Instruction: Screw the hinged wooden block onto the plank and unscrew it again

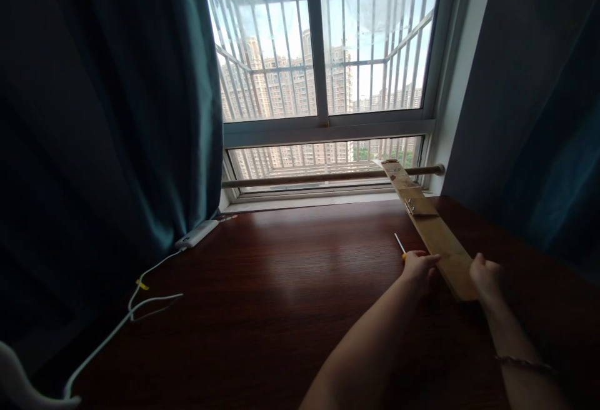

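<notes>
A long wooden board (pixel 443 241) slants away from me, its far end raised over the rail by the window. My left hand (pixel 419 269) is closed on its left edge, thumb on top. At the near right corner, my right hand (pixel 486 277) grips the opposite edge. Several small metal pieces that look like screws (pixel 410 206) sit on the board's far half, beside a crosswise seam or strip. A screwdriver (pixel 400 244) with a thin shaft and yellow handle shows just beyond my left hand. Whether it lies on the table or is tucked under the fingers, I cannot tell.
The dark reddish wooden tabletop (pixel 281 260) reaches to the window. A horizontal rail (pixel 300 180) crosses in front of the glass. On the left lie a white power strip (pixel 199 234) and a white cable (pixel 105 340), below a blue curtain (pixel 187 116).
</notes>
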The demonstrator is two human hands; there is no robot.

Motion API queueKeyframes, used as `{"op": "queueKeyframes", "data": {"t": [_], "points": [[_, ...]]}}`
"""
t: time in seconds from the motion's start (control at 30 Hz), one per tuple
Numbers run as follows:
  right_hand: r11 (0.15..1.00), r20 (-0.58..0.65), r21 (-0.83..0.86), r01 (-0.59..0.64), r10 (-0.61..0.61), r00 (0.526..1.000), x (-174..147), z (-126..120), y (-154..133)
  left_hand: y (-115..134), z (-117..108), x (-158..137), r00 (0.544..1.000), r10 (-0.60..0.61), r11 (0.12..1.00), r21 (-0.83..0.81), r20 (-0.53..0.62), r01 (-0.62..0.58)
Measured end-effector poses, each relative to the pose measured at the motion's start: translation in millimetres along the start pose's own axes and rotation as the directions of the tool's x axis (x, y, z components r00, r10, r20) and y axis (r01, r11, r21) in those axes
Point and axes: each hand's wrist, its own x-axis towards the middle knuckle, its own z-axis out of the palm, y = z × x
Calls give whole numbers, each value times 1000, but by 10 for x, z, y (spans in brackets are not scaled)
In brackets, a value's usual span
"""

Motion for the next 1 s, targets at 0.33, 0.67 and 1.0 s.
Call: {"op": "queueKeyframes", "data": {"t": [0.33,0.67,1.0], "points": [[948,232,125,294,-316,920,-1326,184,-571,841,-897,-479,970,220,953,189,102,-236],[930,406,75,360,-358,841,-2467,693,-689,1260,-1951,-989,975,218,943,247,48,-223],[882,355,151,447,-470,808,-2469,758,-599,1178,-2078,-947,977,199,948,236,81,-212]]}}
